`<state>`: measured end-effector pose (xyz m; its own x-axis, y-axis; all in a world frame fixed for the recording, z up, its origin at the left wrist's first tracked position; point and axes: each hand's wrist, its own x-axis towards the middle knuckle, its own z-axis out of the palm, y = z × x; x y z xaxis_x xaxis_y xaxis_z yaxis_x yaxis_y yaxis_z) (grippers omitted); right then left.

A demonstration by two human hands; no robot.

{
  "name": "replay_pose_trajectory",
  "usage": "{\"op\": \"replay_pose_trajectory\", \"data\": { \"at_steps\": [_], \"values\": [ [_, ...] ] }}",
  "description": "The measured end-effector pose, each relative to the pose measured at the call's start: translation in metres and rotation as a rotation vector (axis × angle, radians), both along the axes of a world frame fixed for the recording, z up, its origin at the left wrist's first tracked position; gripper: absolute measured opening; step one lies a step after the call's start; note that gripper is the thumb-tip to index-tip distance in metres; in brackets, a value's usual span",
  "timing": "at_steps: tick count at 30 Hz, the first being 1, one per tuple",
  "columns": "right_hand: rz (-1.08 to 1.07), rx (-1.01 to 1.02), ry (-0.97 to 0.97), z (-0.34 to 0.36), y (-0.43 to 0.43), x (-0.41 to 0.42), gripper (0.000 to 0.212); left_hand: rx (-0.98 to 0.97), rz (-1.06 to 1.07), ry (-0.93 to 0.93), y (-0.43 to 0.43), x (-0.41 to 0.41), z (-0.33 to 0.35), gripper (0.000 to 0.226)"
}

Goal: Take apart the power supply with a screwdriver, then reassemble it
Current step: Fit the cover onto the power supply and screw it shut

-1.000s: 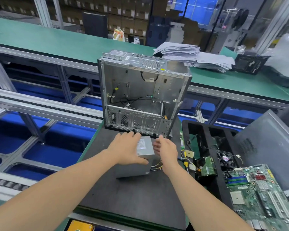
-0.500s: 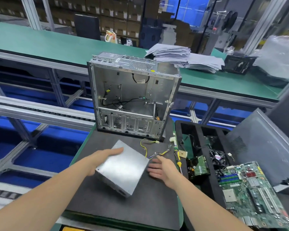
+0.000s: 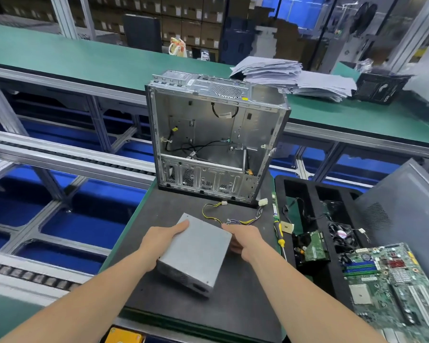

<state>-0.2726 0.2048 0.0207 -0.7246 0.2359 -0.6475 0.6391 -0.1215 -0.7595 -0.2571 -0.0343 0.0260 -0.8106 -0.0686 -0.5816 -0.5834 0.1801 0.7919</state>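
A grey metal power supply box (image 3: 198,251) lies flat on the dark mat (image 3: 235,310), its plain face up. My left hand (image 3: 161,241) grips its left edge and my right hand (image 3: 245,240) grips its right edge. A bundle of yellow and coloured cables (image 3: 233,217) runs from the box toward the computer case. A screwdriver (image 3: 279,235) with a yellow and black handle lies on the mat just right of my right hand, untouched.
An open, nearly bare computer case (image 3: 216,142) stands upright at the mat's far end. A black tray (image 3: 310,194) on the right holds a fan, a drive and cables. A motherboard (image 3: 391,283) and a grey side panel (image 3: 406,214) lie farther right. Conveyor rails run at left.
The power supply was turned over onto its plain face and shifted nearer. My right hand, flat on the mat half a second ago, now grips the box's right edge.
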Motion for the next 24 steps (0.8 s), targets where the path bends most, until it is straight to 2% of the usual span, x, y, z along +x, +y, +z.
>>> {"op": "replay_pose_trajectory", "data": {
  "at_steps": [3, 6, 7, 10, 11, 13, 14, 16, 18, 20, 24],
  "values": [
    [-0.005, 0.020, 0.014, -0.003, 0.002, -0.002, 0.042, -0.024, -0.075, 0.013, 0.009, 0.004, -0.006, 0.066],
    [0.076, 0.256, 0.066, 0.002, 0.009, -0.005, 0.038, -0.064, -0.107, 0.051, 0.012, 0.001, 0.000, 0.058],
    [0.107, 0.371, 0.093, 0.005, 0.015, -0.005, 0.036, -0.131, -0.139, 0.122, 0.012, -0.004, 0.004, 0.055],
    [0.114, 0.764, 0.185, 0.006, 0.045, -0.003, 0.049, -0.407, -0.303, 0.403, 0.019, -0.023, 0.024, 0.055],
    [0.093, 0.878, 0.203, 0.005, 0.057, -0.002, 0.046, -0.464, -0.357, 0.485, 0.027, -0.027, 0.031, 0.052],
    [0.048, 0.993, 0.173, -0.001, 0.080, 0.002, 0.022, -0.495, -0.461, 0.606, 0.045, -0.031, 0.039, 0.041],
    [0.064, 1.015, 0.119, -0.004, 0.090, 0.004, 0.020, -0.494, -0.506, 0.649, 0.056, -0.031, 0.042, 0.036],
    [0.165, 1.025, -0.007, -0.015, 0.107, 0.008, 0.044, -0.474, -0.569, 0.706, 0.077, -0.030, 0.044, 0.032],
    [0.216, 1.023, -0.045, -0.024, 0.117, 0.009, 0.052, -0.445, -0.585, 0.733, 0.096, -0.028, 0.044, 0.032],
    [0.210, 1.005, -0.022, -0.031, 0.124, 0.008, 0.045, -0.435, -0.607, 0.742, 0.112, -0.026, 0.041, 0.031],
    [0.186, 0.919, -0.048, -0.028, 0.131, 0.006, 0.016, -0.436, -0.722, 0.759, 0.136, -0.023, 0.035, 0.029]
  ]
}}
